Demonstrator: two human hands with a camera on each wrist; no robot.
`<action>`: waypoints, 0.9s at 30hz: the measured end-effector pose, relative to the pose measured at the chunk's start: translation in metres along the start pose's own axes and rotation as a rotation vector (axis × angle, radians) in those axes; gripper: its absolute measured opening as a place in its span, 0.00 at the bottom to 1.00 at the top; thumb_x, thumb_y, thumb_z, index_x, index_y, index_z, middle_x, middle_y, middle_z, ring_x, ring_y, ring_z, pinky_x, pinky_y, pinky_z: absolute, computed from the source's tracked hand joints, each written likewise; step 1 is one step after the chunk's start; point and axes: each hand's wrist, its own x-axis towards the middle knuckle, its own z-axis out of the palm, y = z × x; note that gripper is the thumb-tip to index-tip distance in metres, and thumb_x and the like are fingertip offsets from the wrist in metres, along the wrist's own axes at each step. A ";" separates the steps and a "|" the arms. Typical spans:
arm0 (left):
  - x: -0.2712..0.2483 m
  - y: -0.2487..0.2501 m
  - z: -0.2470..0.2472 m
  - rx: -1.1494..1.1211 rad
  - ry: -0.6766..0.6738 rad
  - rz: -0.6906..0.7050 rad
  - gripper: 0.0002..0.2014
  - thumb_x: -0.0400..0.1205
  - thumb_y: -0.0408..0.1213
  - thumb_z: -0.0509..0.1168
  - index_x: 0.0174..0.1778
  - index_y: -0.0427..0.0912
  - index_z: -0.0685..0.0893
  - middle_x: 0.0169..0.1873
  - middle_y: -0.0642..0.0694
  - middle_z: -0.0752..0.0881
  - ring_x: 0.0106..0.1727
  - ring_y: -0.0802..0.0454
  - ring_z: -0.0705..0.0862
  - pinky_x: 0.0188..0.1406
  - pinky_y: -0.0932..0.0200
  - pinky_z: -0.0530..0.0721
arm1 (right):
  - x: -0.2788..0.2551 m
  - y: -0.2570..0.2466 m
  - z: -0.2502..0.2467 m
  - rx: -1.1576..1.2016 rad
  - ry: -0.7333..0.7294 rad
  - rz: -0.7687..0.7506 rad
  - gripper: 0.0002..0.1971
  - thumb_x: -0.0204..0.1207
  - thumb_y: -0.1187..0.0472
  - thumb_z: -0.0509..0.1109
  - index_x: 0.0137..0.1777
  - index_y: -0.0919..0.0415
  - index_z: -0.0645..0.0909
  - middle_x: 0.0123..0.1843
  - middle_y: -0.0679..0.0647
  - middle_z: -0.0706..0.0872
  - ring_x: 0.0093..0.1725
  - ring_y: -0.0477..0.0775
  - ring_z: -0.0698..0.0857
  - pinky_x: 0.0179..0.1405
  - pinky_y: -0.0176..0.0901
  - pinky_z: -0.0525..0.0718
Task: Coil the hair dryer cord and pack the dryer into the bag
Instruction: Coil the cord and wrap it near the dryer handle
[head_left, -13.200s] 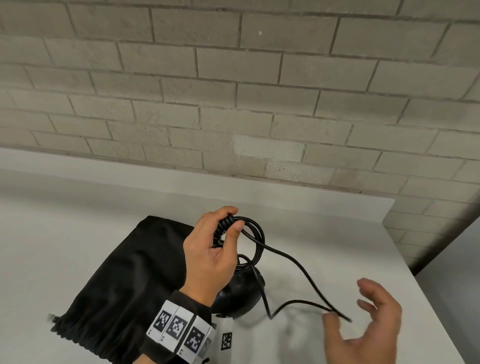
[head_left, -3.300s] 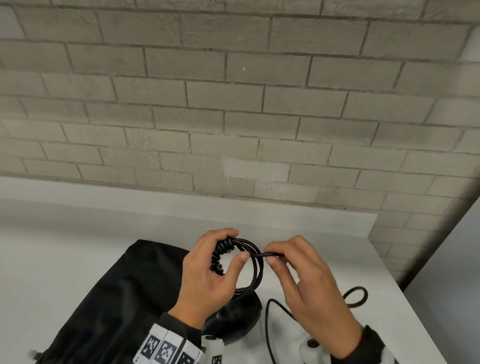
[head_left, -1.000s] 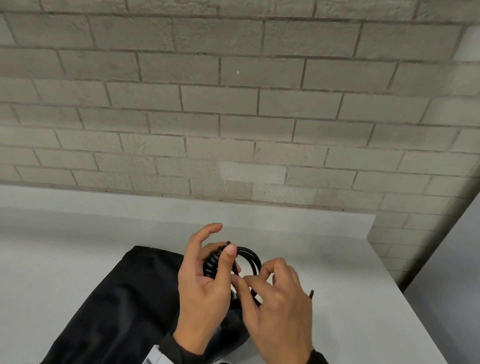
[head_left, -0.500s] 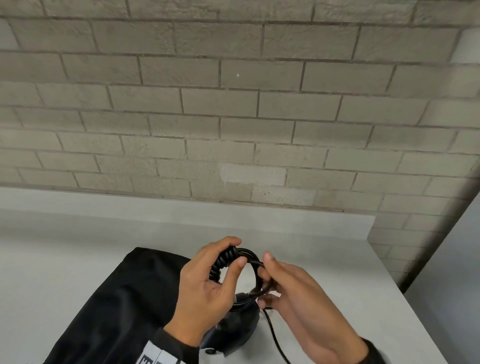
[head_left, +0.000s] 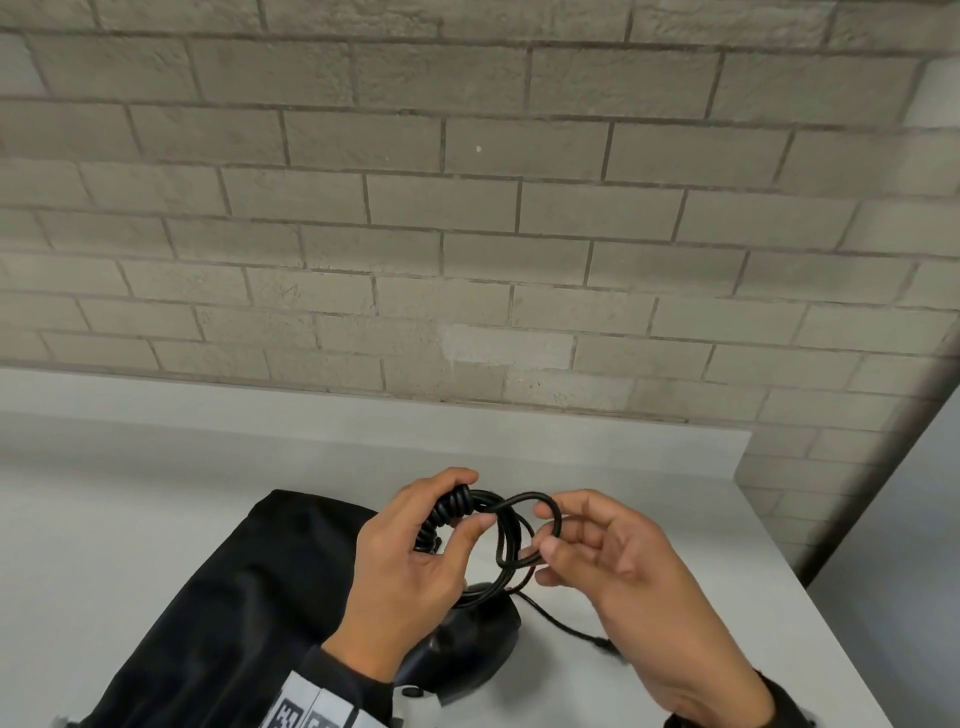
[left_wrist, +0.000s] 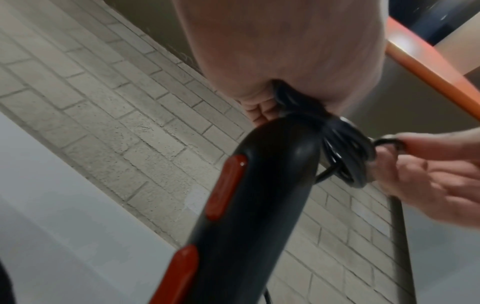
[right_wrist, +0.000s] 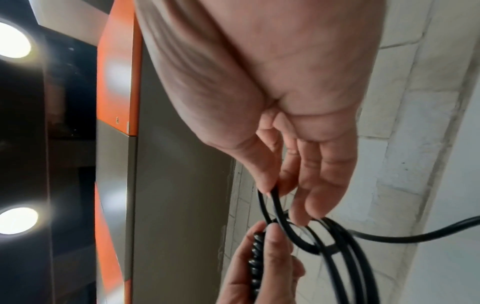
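Cord (head_left: 511, 540) loops stand upright between both hands: left hand (head_left: 415, 561) grips the coiled bundle above the dryer (head_left: 467, 644), right hand (head_left: 613, 561) pinches a new loop just beside. Bag (head_left: 249, 597) lies flat on the counter (head_left: 130, 493), left of the dryer, nearer the left hand.

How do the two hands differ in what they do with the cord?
The left hand grips the ribbed end of the cord with the gathered coil, fingers curled round it; the right hand pinches only one small loop. The left hand is over the hair dryer; the right hand is beside it. Both hold the same black cord above the table.
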 end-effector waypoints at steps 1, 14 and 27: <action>0.000 -0.001 0.001 0.014 0.014 0.009 0.15 0.77 0.44 0.72 0.58 0.43 0.86 0.46 0.55 0.89 0.46 0.60 0.88 0.49 0.69 0.83 | 0.000 -0.002 -0.001 0.056 -0.005 0.011 0.09 0.78 0.74 0.67 0.55 0.65 0.85 0.38 0.58 0.87 0.42 0.56 0.89 0.42 0.42 0.88; 0.000 -0.003 0.006 0.014 0.066 0.015 0.14 0.79 0.41 0.70 0.57 0.38 0.86 0.47 0.50 0.89 0.49 0.60 0.88 0.51 0.71 0.82 | -0.017 0.052 0.022 -0.333 0.073 -0.339 0.28 0.57 0.52 0.85 0.60 0.40 0.84 0.59 0.42 0.84 0.56 0.45 0.84 0.49 0.30 0.80; 0.003 -0.006 0.002 0.017 0.056 0.004 0.15 0.79 0.40 0.70 0.58 0.37 0.86 0.48 0.51 0.88 0.50 0.64 0.87 0.53 0.75 0.80 | -0.032 0.041 0.005 0.522 0.243 -0.068 0.33 0.37 0.44 0.91 0.39 0.65 0.88 0.24 0.62 0.78 0.21 0.66 0.84 0.29 0.52 0.89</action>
